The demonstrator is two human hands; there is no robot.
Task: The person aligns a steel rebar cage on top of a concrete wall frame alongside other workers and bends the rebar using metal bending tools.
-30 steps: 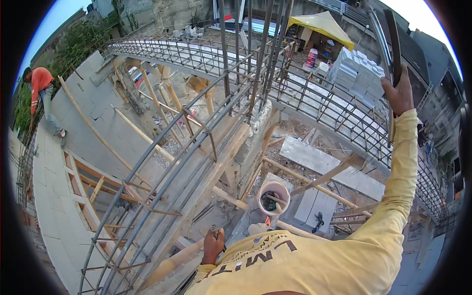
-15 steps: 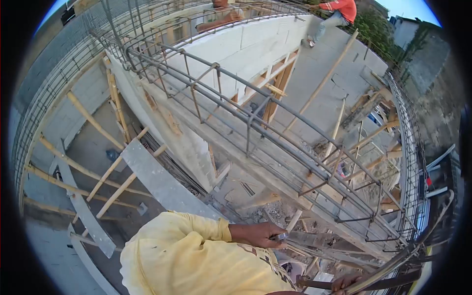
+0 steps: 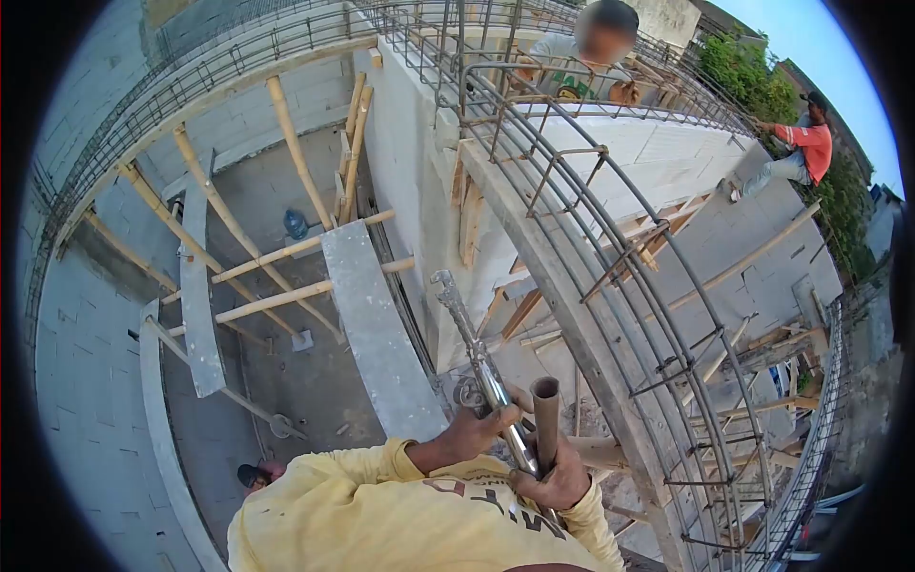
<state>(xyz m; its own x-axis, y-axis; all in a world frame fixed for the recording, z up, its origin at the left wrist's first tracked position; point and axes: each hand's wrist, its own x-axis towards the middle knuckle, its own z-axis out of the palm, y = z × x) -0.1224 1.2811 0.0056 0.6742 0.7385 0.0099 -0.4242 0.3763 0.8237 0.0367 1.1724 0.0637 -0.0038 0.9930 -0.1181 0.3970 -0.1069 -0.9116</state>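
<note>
L hand [image 3: 469,434] gripping silver bar [image 3: 490,379] — R hand [image 3: 562,479] closed rnd pipe [image 3: 545,419], just beside bar — rebar [image 3: 681,262] nr.

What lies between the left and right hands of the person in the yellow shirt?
Between the left hand and right hand, the head view shows a stretch of shiny silver metal tube.

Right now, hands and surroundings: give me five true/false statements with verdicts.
1. The right hand holds an open-ended pipe. True.
2. The left hand is empty. False: it grips a shiny metal rod.
3. A grey plank lies across wooden poles. True.
4. The person in the orange top is at the far left. False: upper right.
5. The wearer's sleeves are blue. False: yellow.
</note>
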